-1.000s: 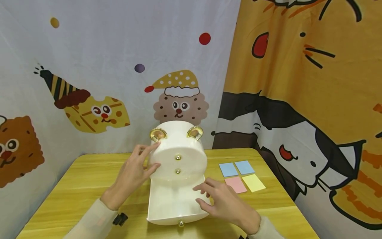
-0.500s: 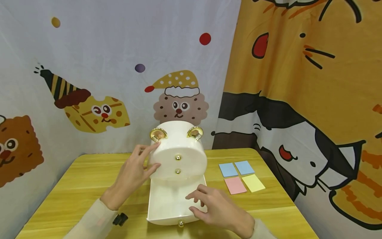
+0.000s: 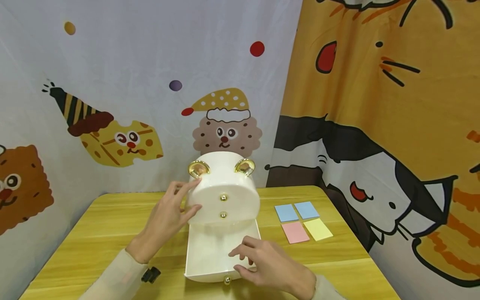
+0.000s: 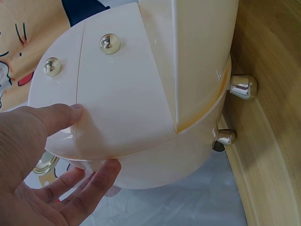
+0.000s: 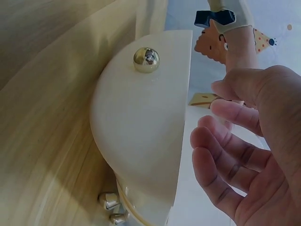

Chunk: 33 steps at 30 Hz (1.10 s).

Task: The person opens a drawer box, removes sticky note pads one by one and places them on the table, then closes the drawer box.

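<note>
A white, rounded desktop drawer cabinet (image 3: 225, 186) with gold ring ears stands mid-table. Its bottom drawer (image 3: 208, 246) is pulled out toward me, and the bare inside shows. My left hand (image 3: 163, 221) holds the cabinet's left side. In the left wrist view, the thumb (image 4: 63, 115) lies on the front face and the fingers bend along the curved side. Over the right part of the drawer hovers my right hand (image 3: 271, 266), fingers loosely bent and nothing in them. The right wrist view has the drawer's front with its gold knob (image 5: 146, 60) beside those fingers.
To the right of the cabinet lie sticky-note pads: two blue (image 3: 286, 213), one pink (image 3: 295, 232) and one yellow (image 3: 318, 229). The wooden table (image 3: 112, 225) ends at a cartoon-printed curtain (image 3: 142, 54) behind and at the right.
My right hand has moved left and slightly toward me, from the drawer's right edge to over its inside. The left hand, cabinet and drawer have kept their places.
</note>
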### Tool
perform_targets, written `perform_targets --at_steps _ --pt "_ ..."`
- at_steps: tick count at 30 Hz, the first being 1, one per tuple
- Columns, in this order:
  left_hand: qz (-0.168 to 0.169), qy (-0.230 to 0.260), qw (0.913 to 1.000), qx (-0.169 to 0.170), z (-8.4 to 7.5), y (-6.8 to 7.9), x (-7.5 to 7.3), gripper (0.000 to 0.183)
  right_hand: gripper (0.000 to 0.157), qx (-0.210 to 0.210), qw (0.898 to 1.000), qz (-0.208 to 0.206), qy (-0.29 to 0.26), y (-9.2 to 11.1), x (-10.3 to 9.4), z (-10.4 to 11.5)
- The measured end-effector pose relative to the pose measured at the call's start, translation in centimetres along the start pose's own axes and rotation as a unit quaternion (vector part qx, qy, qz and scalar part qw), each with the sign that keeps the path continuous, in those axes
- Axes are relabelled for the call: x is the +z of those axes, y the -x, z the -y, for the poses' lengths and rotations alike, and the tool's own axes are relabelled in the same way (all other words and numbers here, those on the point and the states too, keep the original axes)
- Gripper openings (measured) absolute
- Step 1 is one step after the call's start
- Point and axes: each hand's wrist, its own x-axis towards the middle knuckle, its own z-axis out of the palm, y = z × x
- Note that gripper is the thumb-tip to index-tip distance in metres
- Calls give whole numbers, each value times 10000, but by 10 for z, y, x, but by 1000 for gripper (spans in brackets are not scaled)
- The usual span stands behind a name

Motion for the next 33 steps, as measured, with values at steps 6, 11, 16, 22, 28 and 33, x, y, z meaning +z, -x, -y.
perform_targets --at_steps 6,11,16,22,28,33 --pt "30 13 10000 -1 0 0 0 78 26 -207 9997 82 129 0 2 3" --pt "65 91 9999 -24 0 -1 0 79 24 -218 9996 160 56 1 4 6" --pt "71 72 9999 -41 -1 -1 0 79 22 -89 9985 488 -230 1 2 9" --pt "37 53 10000 -13 -1 -1 0 78 18 -91 9962 765 -398 1 1 13" --pt "18 52 10000 -19 0 -1 0 78 14 -292 9960 810 -254 1 3 16" --pt "34 56 10000 -57 1 0 1 78 14 -423 9945 950 -153 2 4 18"
